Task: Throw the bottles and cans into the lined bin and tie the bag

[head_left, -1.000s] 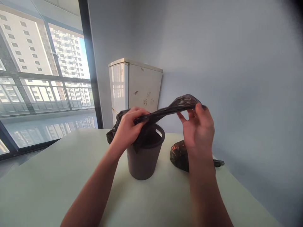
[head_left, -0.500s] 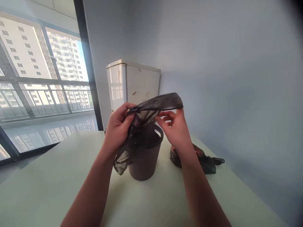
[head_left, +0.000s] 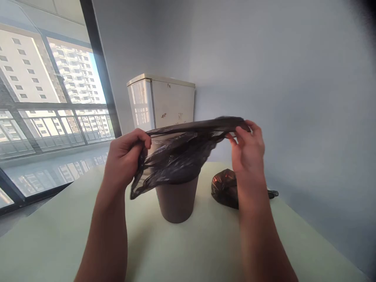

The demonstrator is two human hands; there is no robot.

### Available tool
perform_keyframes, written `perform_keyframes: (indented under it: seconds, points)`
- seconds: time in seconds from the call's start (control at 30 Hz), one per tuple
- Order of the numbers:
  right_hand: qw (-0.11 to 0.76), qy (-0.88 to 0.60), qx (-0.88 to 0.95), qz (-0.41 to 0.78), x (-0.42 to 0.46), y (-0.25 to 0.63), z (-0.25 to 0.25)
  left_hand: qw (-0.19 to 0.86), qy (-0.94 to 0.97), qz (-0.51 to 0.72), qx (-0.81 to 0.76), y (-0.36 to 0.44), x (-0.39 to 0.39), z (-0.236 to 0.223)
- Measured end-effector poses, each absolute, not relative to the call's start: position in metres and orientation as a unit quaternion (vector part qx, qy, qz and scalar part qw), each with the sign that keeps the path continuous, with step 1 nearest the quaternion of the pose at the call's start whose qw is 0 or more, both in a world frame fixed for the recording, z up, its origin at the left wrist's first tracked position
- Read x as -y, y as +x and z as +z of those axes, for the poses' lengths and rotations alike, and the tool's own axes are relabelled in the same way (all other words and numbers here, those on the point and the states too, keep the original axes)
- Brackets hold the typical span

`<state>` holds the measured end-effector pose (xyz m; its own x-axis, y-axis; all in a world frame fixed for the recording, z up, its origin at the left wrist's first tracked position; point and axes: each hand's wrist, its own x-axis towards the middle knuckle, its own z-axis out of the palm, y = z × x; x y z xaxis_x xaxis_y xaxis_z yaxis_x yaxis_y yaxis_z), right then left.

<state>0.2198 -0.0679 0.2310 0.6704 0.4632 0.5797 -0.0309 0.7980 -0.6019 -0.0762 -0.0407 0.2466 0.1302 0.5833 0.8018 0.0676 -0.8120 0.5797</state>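
Note:
A thin black garbage bag (head_left: 182, 152) is stretched wide between my two hands, its mouth spread along the top. My left hand (head_left: 125, 156) is closed on the bag's left edge. At the other end, my right hand (head_left: 248, 147) grips the rim, fingers against the plastic. Below the bag stands a dark trash can (head_left: 176, 201), upright on the table; the hanging plastic hides its top. The bag's lower left corner droops outside the can.
On the pale green table (head_left: 188, 250), a filled, knotted black bag (head_left: 225, 188) lies to the right, partly behind my right forearm. A white refrigerator (head_left: 173, 100) with rust marks stands behind. A glass window (head_left: 55, 86) is at left, a grey wall (head_left: 279, 86) at right.
My hands have moved apart, left hand leftward and right hand rightward. The bag, bunched before, is now pulled out wide and covers the can's top.

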Motion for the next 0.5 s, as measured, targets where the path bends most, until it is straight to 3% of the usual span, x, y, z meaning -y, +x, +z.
perform_keyframes:
  seconds: [0.23,0.5]
  points:
    - [0.809,-0.360,0.367,-0.283,0.123,0.173,0.239,0.114,0.710,0.642,-0.266,-0.066,0.047,0.245]
    - [0.749,-0.361,0.459,-0.313,0.157,0.172,0.222,0.113,0.732,0.626,-0.245,-0.058,0.060,0.246]
